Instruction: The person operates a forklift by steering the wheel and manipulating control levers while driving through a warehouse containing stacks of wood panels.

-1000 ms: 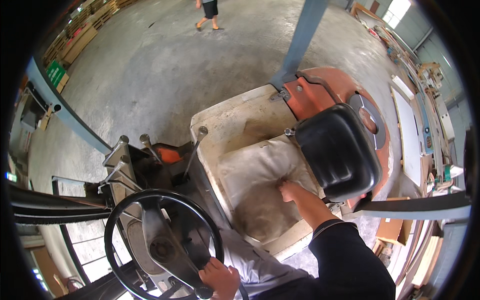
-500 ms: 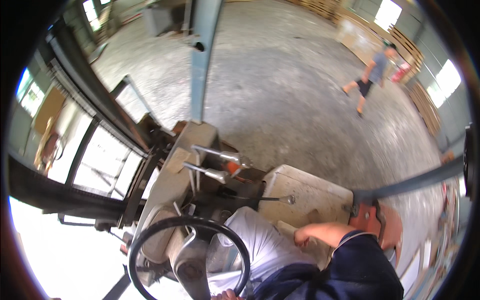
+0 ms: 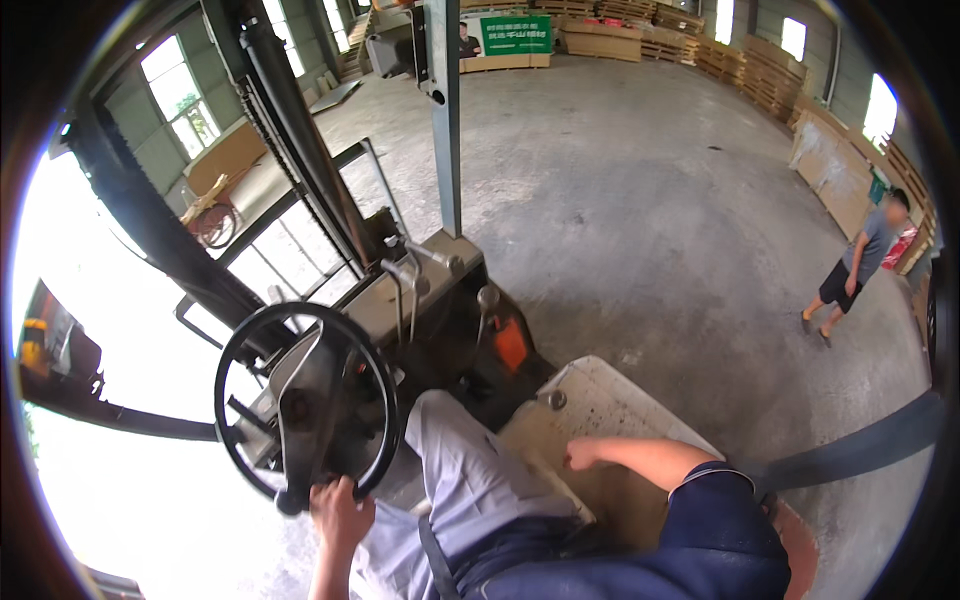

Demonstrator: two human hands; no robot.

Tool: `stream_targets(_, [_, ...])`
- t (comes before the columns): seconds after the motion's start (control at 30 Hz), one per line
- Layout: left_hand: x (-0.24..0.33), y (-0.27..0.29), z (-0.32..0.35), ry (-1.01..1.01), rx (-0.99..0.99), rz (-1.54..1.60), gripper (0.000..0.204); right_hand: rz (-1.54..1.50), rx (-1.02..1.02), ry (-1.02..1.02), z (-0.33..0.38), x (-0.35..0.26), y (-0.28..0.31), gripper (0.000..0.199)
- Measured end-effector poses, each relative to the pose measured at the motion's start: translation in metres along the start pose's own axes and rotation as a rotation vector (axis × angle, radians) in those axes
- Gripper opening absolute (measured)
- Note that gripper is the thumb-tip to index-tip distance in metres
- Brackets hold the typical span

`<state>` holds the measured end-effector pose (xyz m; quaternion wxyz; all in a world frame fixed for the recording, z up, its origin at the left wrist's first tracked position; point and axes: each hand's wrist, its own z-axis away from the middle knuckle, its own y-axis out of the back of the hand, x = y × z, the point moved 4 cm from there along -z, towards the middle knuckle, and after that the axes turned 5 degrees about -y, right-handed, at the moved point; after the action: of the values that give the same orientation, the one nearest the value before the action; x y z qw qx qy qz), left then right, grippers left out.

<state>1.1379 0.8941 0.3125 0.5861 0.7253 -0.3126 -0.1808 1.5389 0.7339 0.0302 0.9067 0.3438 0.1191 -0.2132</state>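
Steering wheel (image 3: pixel 300 405), a smooth black ring with a dark grey centre, stands at lower left in the head view, tilted a little. The seated person's bare left hand (image 3: pixel 340 518) has its grip clamped on the lower part of that rim, just beside a stubby black knob (image 3: pixel 290 502). I see the bare right hand (image 3: pixel 582 453) well apart from it, past light grey trousers (image 3: pixel 460 450), over a cream-painted metal panel (image 3: pixel 640 410). Its fingers look curled in, though with the arm turned that way I cannot tell whether this grip holds or touches anything. Near it sits a rounded grey lever knob (image 3: pixel 552 400).

Beyond the wheel, slim metal levers (image 3: pixel 421 285) with rounded grey tops rise close together, and an orange-red panel (image 3: pixel 510 345) shows low beside them. Behind, a blue-grey steel post (image 3: pixel 447 130) stands upright. Across the pale grey concrete floor (image 3: pixel 640 200), another person (image 3: pixel 850 265) in a grey top and black shorts is on foot at right; a green-and-white banner (image 3: pixel 515 37) stands at the far side.
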Motion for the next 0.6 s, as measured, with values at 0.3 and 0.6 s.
stream_targets(0.3, [0.013, 0.006, 0.004, -0.053, 0.106, -0.031, 0.032, -0.307, 0.442, 0.146, 0.126, -0.059, 0.012, 0.023])
stream_targets(0.6, [0.017, 0.004, 0.012, -0.069, 0.145, 0.069, 0.039, -0.251, 0.134, 0.43, 0.203, -0.132, -0.02, 0.02])
